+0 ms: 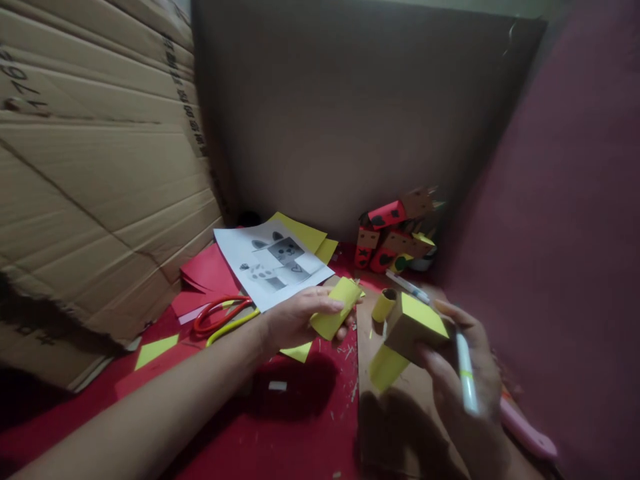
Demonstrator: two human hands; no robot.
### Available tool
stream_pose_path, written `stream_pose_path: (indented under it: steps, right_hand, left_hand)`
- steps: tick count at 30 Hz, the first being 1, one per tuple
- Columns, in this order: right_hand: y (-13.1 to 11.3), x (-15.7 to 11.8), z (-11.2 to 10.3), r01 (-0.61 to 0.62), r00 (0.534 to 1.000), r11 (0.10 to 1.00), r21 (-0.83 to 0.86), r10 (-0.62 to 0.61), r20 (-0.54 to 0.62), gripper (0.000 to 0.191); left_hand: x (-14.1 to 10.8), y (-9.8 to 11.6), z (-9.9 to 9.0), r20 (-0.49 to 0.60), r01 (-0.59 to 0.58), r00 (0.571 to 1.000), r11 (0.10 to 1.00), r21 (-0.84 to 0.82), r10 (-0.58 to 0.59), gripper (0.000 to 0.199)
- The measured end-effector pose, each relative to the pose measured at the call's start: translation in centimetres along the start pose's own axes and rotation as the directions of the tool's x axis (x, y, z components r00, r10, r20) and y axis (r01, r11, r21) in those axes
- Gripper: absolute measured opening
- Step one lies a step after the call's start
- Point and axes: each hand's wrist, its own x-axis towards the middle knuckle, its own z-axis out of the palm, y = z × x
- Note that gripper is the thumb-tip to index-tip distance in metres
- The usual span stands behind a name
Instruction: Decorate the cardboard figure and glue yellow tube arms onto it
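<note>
My left hand point(296, 319) is closed around a yellow paper-covered piece point(336, 310), thumb on top and fingers beneath. In my right hand point(467, 363) is a small cardboard box point(411, 333) with a yellow top, gripped between thumb and fingers. A whitish marker point(466, 373) with a yellow band also rests in that hand. Below the box shows a yellow tube point(387, 367); I cannot tell whether it is joined to the box. A shorter yellow tube point(383, 307) with an open end stands just behind the box.
A printed sheet point(273, 263) lies on yellow and red paper point(207, 273), near red-and-yellow-handled scissors point(220, 317). Several red and brown cardboard figures point(393, 233) are piled behind. A brown board point(400, 440) lies on the red surface point(295, 440). A pink-handled tool point(527, 427) is right.
</note>
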Motion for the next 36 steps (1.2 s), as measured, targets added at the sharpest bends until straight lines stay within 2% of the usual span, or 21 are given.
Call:
stream_pose_path:
  steps: [3, 7, 13, 17, 20, 23, 31, 36]
  right_hand:
    - [0.3, -0.3, -0.5, -0.015, 1.000, 1.000, -0.014, 0.016, 0.025, 0.049]
    - [0.4, -0.3, -0.9, -0.007, 1.000, 0.997, -0.073, 0.010, 0.029, 0.049]
    - [1.1, -0.5, -0.9, 0.044, 0.996, 0.987, -0.154, -0.031, 0.083, 0.055]
    - [1.5, 0.1, -1.2, 0.003, 1.000, 0.970, -0.243, -0.004, -0.003, 0.060]
    - [1.2, 1.3, -1.5, -0.107, 0.990, 0.916, -0.387, 0.061, -0.130, 0.060]
    - [0.8, 2.2, -1.6, -0.178, 0.977, 0.881, -0.438, 0.107, -0.183, 0.056]
    - [1.7, 2.5, -2.0, -0.149, 0.984, 0.886, -0.439, 0.088, -0.157, 0.054]
    - [1.6, 2.5, -2.3, -0.143, 0.989, 0.905, -0.400, 0.113, -0.097, 0.058]
  left_hand:
    - [-0.3, 0.1, 0.4, -0.005, -0.025, 1.000, 1.000, -0.001, 0.025, 0.032]
    - [-0.8, -0.1, 0.8, 0.019, -0.025, 0.999, 0.998, -0.053, 0.026, 0.033]
    - [-0.7, -0.9, 0.7, 0.090, 0.064, 0.995, 0.956, -0.288, -0.040, 0.043]
    - [-0.5, -1.3, 0.4, 0.076, 0.082, 0.995, 0.936, -0.343, -0.059, 0.039]
    - [-0.3, -1.6, 0.1, 0.080, 0.090, 0.995, 0.932, -0.351, -0.066, 0.033]
    - [-0.2, -1.8, -0.1, 0.084, 0.100, 0.994, 0.936, -0.339, -0.076, 0.033]
    - [-0.2, -2.2, -0.1, 0.018, 0.056, 0.998, 0.960, -0.275, -0.053, 0.032]
    - [-0.1, -2.2, -0.1, -0.029, 0.031, 0.999, 0.969, -0.246, -0.039, 0.030]
